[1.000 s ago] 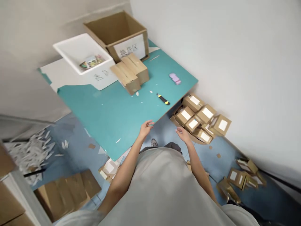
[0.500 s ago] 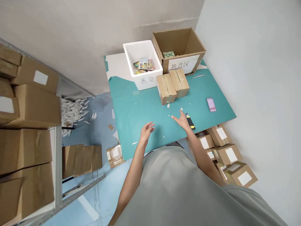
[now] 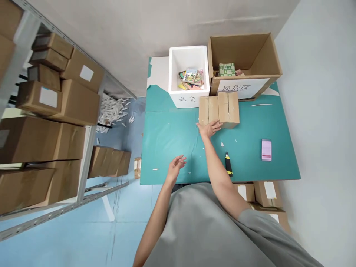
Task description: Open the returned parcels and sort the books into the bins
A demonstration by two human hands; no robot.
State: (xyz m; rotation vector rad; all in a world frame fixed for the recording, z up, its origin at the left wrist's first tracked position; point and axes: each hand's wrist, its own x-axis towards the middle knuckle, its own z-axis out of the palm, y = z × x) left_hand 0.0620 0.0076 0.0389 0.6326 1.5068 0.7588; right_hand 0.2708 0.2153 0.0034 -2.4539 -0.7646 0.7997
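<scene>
Sitting against the spread right hand [image 3: 209, 129]: left carton [image 3: 208, 107], brown, seam along the top; can't tell if gripped. Left hand [image 3: 175, 167] empty, loosely curled. Versus earlier, right hand is farther forward, past the cutter [image 3: 228, 165].

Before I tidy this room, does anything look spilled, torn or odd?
White strips lie heaped like litter on the floor by the shelving; the green tabletop covering looks torn at its back left, exposing pale surface; scraps dot it near two cartons.
</scene>
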